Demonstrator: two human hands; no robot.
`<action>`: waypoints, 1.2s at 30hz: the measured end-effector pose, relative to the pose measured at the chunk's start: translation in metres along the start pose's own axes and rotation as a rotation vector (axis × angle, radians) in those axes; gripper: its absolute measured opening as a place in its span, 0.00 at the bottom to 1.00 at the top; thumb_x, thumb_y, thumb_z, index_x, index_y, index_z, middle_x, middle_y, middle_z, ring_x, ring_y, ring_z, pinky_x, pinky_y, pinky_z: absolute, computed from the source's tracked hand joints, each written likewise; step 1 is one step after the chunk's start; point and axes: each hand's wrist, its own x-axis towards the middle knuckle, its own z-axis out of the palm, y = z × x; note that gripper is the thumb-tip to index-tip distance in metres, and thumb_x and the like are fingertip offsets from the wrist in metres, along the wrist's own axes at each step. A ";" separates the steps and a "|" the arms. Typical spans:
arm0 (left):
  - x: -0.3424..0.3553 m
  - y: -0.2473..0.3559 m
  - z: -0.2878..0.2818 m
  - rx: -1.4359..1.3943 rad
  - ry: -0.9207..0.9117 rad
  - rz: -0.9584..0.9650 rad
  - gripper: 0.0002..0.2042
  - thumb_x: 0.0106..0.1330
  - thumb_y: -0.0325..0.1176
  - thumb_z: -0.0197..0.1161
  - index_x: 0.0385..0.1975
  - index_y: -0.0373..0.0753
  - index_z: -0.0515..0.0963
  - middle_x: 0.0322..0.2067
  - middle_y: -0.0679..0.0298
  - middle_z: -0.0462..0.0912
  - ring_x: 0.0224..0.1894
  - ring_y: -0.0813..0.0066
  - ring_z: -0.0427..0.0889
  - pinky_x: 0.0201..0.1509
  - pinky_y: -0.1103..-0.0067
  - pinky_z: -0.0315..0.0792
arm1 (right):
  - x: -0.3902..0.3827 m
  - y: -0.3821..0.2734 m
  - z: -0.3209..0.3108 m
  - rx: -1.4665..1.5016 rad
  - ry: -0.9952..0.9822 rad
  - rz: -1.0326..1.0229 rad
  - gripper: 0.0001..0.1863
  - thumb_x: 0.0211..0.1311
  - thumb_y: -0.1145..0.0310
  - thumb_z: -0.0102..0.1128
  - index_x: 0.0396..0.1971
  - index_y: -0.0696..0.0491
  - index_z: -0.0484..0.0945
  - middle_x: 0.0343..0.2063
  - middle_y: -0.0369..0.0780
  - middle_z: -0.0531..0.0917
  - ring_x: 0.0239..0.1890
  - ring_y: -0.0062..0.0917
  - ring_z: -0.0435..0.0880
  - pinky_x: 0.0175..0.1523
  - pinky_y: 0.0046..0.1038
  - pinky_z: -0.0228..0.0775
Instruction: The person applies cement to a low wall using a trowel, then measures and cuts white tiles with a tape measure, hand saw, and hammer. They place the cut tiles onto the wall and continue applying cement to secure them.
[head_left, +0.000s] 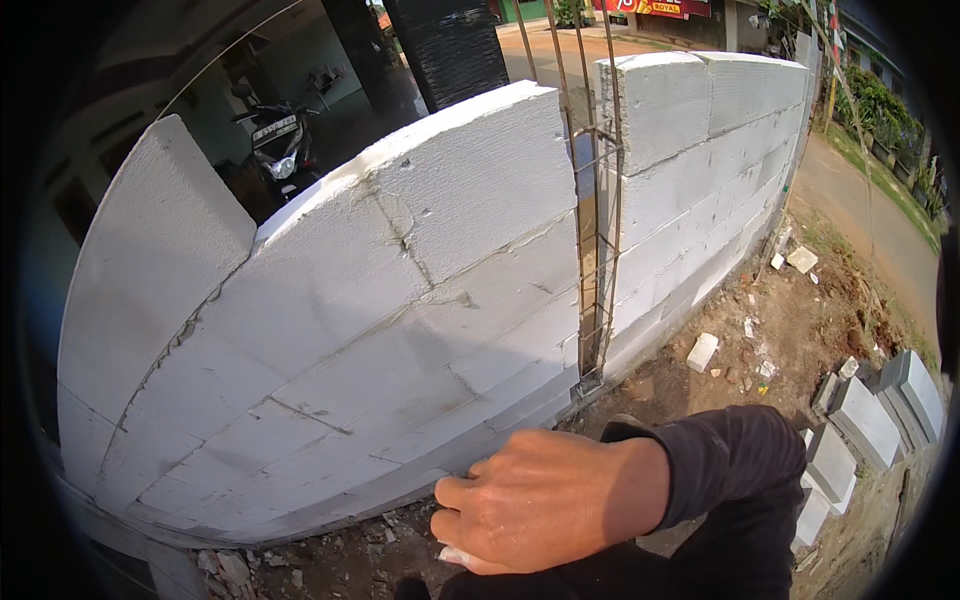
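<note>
My right hand (545,500) reaches in from the lower right in a dark sleeve, low in front of a wall of white lightweight blocks (480,290). Its fingers are curled closed. A small pale patch (458,557) shows under the fingertips; whether it is a held thing or dusty skin is unclear. No part of my left hand shows. Thin grey mortar joints run between the wall's blocks. At the left end one block (150,230) stands higher than its neighbours.
Upright steel reinforcing bars (590,200) stand in a gap before a second block wall (700,150). Grey-white blocks (866,422) are piled at the right. Broken pieces (703,352) lie on bare soil. A motorcycle (282,150) is parked behind the wall; a road (880,240) runs at the far right.
</note>
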 end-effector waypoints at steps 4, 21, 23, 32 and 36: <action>-0.042 0.011 0.047 -0.091 0.114 -0.037 0.23 0.51 0.35 0.63 0.48 0.38 0.71 0.43 0.54 0.76 0.49 0.61 0.72 0.51 0.71 0.67 | -0.116 0.140 0.071 0.662 0.309 0.824 0.19 0.57 0.54 0.53 0.29 0.58 0.76 0.23 0.44 0.80 0.23 0.33 0.78 0.30 0.30 0.68; -0.189 -0.054 0.164 -0.267 0.155 -0.644 0.18 0.53 0.40 0.60 0.43 0.42 0.75 0.43 0.57 0.78 0.47 0.60 0.76 0.49 0.68 0.69 | -0.431 0.238 0.409 0.392 -0.277 1.703 0.23 0.54 0.56 0.57 0.35 0.65 0.75 0.29 0.49 0.80 0.25 0.33 0.82 0.29 0.36 0.72; -0.207 -0.067 0.189 -0.335 0.181 -0.653 0.18 0.53 0.41 0.60 0.42 0.42 0.76 0.43 0.57 0.78 0.47 0.61 0.76 0.49 0.69 0.70 | -0.381 0.264 0.379 0.426 -0.113 1.677 0.19 0.54 0.59 0.58 0.27 0.63 0.75 0.29 0.47 0.80 0.22 0.31 0.80 0.26 0.34 0.70; -0.311 -0.136 0.325 -0.470 0.205 -0.940 0.18 0.52 0.46 0.61 0.38 0.42 0.77 0.42 0.59 0.78 0.46 0.64 0.77 0.47 0.73 0.71 | -0.230 0.233 0.398 0.696 -0.292 1.330 0.13 0.56 0.64 0.56 0.25 0.61 0.72 0.19 0.41 0.77 0.16 0.25 0.76 0.15 0.26 0.66; -0.308 -0.079 0.317 -0.310 -0.264 -0.998 0.19 0.54 0.39 0.62 0.45 0.39 0.73 0.50 0.59 0.74 0.50 0.65 0.74 0.52 0.71 0.68 | -0.261 0.267 0.413 0.298 -0.729 0.901 0.06 0.55 0.68 0.51 0.29 0.54 0.74 0.17 0.41 0.76 0.16 0.30 0.76 0.17 0.34 0.64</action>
